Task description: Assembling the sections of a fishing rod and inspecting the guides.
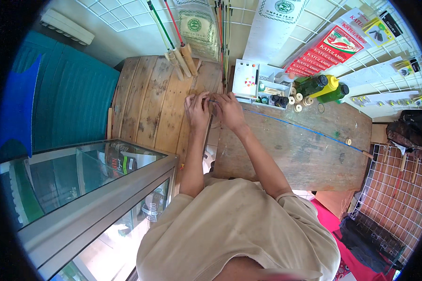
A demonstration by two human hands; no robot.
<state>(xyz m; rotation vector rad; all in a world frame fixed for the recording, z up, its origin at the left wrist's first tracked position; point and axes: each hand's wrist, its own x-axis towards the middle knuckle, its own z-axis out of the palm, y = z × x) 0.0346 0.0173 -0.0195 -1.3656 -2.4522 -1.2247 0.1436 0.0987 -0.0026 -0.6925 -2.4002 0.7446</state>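
Rod [290, 123], blue and slender, one: lies slantwise over the brown bench [276, 161], its thick end toward the far right, its thin end running up to the person's hands near the gap beside the slatted bench [145, 100]. Left hand [198, 111], one: grip drawn together, fingertips apparently pinching the thin dark tip. Right hand [230, 111], one: grip likewise together, clamped on the same end just beside the left; the exact contact is hidden by the fingers. Progress, as judged: a short pale handle piece [367, 154] sits at the thick end and the blue colouring covers much of the shaft, so those parts look done; the tip is the portion in hand and seems unfinished, though its detail is too small to tell. Loose wooden spool [348, 141], one: at the shaft near the handle, whether threaded on or merely beside it unclear. White compartment tray [244, 80], one: behind the right hand, holding small coloured pieces and little jars. Wooden spools [298, 107], several: grouped beside the tray. Yellow bottle [330, 84], one: among dark green bottles [313, 85].
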